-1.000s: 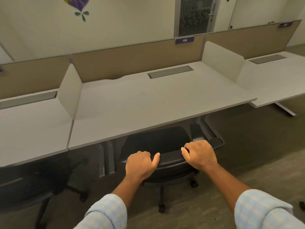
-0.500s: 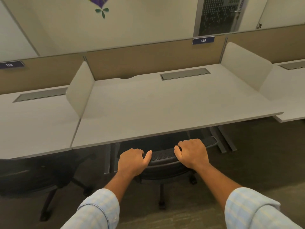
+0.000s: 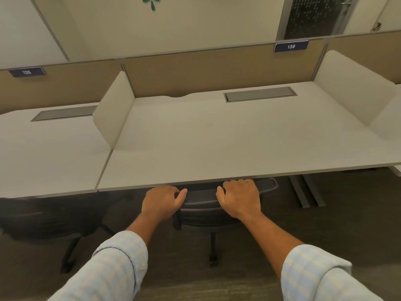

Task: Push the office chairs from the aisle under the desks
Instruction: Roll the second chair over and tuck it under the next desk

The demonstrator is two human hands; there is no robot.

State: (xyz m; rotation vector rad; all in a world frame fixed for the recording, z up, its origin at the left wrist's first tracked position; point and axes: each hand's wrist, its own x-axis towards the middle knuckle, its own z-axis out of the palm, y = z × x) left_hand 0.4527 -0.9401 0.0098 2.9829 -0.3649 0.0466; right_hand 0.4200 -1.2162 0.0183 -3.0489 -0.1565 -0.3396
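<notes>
1. The black office chair point(image 3: 206, 205) backrest top is gripped by the left hand point(image 3: 161, 202) and right hand point(image 3: 240, 197), fingers curled over it.
2. Beyond the knuckles, the seat is hidden under the desk point(image 3: 217, 148).
3. Below the wrists, one caster is seen, blurred.

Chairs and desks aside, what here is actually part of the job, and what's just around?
Part of the job:
- black chair, backrest gripped by left hand and right hand
- desk 139 above it

Just there:
- second chair under neighbouring desk
- number plates
- side dividers
- wall sticker
</notes>
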